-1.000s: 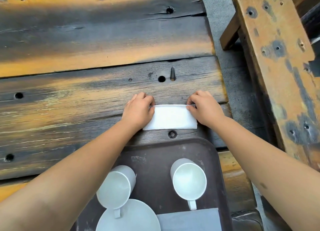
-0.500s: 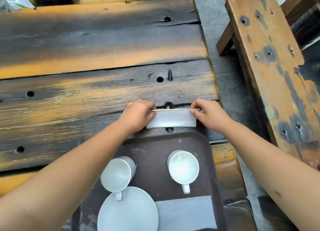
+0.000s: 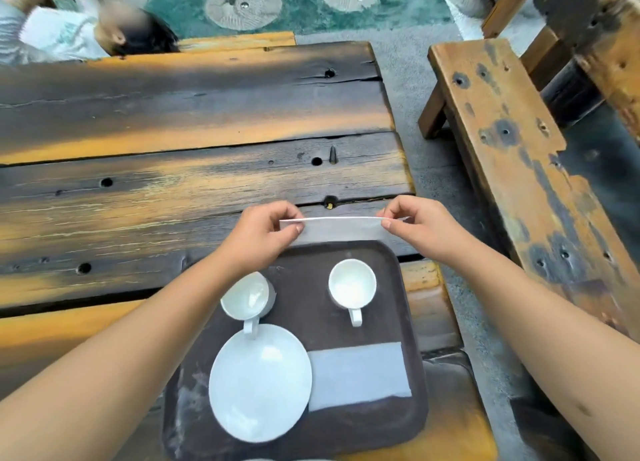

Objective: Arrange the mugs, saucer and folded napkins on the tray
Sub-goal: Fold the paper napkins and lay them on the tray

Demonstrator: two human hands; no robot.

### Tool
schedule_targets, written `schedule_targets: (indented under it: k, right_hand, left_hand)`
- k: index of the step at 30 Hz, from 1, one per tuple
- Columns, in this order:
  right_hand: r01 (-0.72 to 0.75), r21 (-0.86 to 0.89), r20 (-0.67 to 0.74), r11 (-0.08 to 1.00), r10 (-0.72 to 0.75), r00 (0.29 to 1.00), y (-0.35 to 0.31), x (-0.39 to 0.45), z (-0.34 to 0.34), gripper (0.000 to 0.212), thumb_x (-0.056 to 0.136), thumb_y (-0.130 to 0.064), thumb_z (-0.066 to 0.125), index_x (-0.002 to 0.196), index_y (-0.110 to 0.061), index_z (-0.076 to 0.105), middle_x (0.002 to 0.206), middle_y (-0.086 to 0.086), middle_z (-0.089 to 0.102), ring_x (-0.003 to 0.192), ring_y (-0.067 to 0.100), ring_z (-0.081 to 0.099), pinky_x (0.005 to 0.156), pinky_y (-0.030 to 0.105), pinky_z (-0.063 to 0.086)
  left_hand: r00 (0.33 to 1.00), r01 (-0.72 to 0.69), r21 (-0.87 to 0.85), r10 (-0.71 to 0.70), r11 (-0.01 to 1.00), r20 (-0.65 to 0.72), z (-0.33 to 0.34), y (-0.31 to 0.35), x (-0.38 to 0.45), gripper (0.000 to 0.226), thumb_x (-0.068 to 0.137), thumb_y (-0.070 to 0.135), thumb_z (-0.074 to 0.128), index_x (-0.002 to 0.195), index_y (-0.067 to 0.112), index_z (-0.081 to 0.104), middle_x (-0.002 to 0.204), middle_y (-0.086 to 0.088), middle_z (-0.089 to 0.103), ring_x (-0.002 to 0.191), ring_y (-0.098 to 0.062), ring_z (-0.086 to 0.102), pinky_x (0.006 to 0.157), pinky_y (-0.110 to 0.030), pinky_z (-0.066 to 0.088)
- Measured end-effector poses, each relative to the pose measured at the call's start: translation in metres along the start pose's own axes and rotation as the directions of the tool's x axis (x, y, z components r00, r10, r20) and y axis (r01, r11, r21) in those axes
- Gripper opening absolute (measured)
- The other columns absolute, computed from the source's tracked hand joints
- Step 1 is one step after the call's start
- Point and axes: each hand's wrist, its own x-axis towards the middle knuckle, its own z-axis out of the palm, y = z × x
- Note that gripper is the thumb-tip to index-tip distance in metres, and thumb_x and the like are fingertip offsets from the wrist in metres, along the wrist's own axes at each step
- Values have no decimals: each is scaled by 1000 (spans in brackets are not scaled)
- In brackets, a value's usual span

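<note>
Lifted by both hands (image 3: 266, 232), one napkin (image 3: 341, 230); two mugs (image 3: 351, 284) on tray (image 3: 408, 426)

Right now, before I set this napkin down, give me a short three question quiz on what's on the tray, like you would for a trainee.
1. How many mugs stand on the tray?
2. True or false: the saucer sits on top of the flat napkin.
3. Which hands hold the raised napkin: A left only, B right only, C both?

Key
1. Two: left mug, right mug.
2. False; the saucer lies beside it, to its left.
3. C: left hand and right hand each pinch one end.
</note>
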Motion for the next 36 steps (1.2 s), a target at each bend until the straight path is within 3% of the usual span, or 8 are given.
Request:
schedule_targets:
  k: [3,7,10,13,17,26,30,36]
  right_hand:
    - [-1,308,38,951,-11,999,-10,-29,5,21,90,-1,62,75,-14,57,99,8,71,93,15,65,86,30,49]
    - [-24,531,-18,847,39,999,-17,-68,21,7,79,-12,59,73,-13,56,76,0,59,71,13,51,66,28,38]
    - [-61,641,-60,765,129,990,-12,-93,38,20,88,-1,55,72,-13,53,64,-4,50,60,11,42,55,25,33]
    - [-138,688,-47,713,233,971,-3,-117,53,23,96,-4,50,76,-15,54,60,-9,53,55,7,46,48,19,39]
    - [-260,748,64,611,324,944,19,-149,75,9,95,-12,54,90,-12,61,82,2,64,69,15,59,62,31,48]
    - [-495,586,127,641,531,838,70,-196,115,16,93,-1,58,107,7,60,103,19,71,84,22,71,66,33,60]
    - [-513,556,76,654,574,815,86,-199,121,5,93,-3,59,94,-4,64,105,19,71,96,33,69,79,46,60]
    - [-536,429,10,727,589,808,100,-193,122,6,90,-8,62,87,-9,67,98,16,72,95,35,67,89,56,53]
  left_hand:
    - [1000,8,-163,-6,987,9,-4,15,-30,18,91,11,63,79,23,64,53,15,54,45,-1,43,45,-15,35]
    - [1000,19,-340,-26,940,-15,0,27,-65,5,87,20,62,84,18,65,72,16,66,66,-1,57,62,-14,43]
    - [991,119,-437,-131,892,1,16,26,-86,5,91,12,63,90,7,65,83,-1,68,77,-14,60,72,-29,47]
    - [973,219,-505,-226,835,48,38,20,-107,12,96,7,57,88,12,65,79,4,71,71,-10,64,63,-23,50]
    - [950,299,-530,-301,794,86,66,6,-133,13,97,8,56,89,13,66,80,4,71,74,-12,65,65,-24,51]
    - [824,532,-523,-551,666,137,122,-33,-184,10,97,13,56,93,7,64,87,-6,70,79,-23,64,65,-30,48]
    - [768,605,-509,-617,612,170,138,-40,-190,10,96,15,57,99,7,61,91,-11,68,78,-25,65,72,-44,54]
    - [787,611,-332,-596,719,158,152,-46,-191,11,90,10,57,93,21,59,93,-8,69,82,-25,68,64,-37,56]
